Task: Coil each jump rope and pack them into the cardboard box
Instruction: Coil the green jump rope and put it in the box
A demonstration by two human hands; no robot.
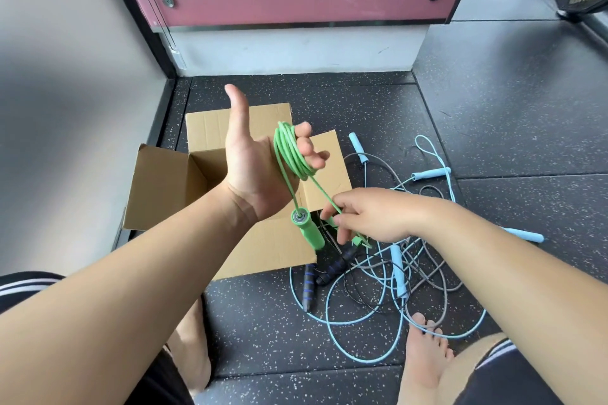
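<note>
The left hand is raised over the cardboard box, with the palm turned to the person and the thumb straight up. Its grip is clenched on the green jump rope: the cord lies in several loops around the curled fingers. 1 green handle hangs free from the coil, below the wrist. The right hand is lower and to the right, palm down. Its grip pinches the same green cord between thumb and fingertips, near a green end piece that the hand mostly hides. The cord runs tight from the coil down to this hand.

The box stands open on the speckled floor with its flaps spread out; I cannot tell what is inside. Right of the box a tangle of ropes lies on the floor: 4 light blue handles, 2 dark handles with blue stripes, and thin grey and black cords. 2 bare feet rest on the floor, and the right one touches a light blue cord.
</note>
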